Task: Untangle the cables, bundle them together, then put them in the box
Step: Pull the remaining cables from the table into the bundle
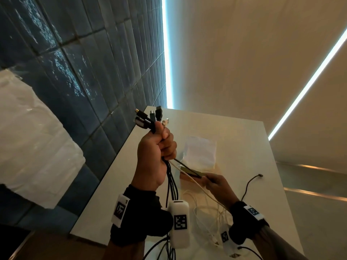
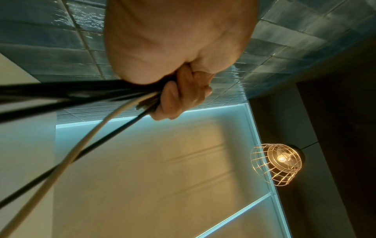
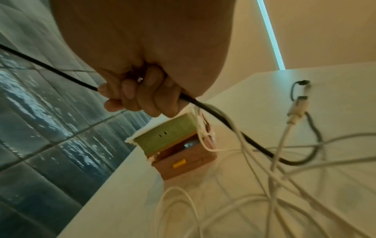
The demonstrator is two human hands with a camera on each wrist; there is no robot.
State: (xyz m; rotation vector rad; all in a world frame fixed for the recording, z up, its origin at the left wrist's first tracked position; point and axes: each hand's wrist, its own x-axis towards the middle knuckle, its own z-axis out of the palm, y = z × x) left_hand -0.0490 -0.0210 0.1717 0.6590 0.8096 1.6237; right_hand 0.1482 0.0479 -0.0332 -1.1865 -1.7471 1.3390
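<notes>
**Cable ends gathered in the left fist, one black lead drawn through the right**

The left hand is raised above the white table, fingers clenched round a bunch of cables whose plugs fan out above the thumb (mostly black, one white). The leads hang below the fist toward the table edge. The right hand, lower and to the right, has its fingers curled round a single black cable running up to the left fist. Loose white cables lie tangled on the table. The wooden box stands beside the tiled wall, its green-lined lid open.
</notes>
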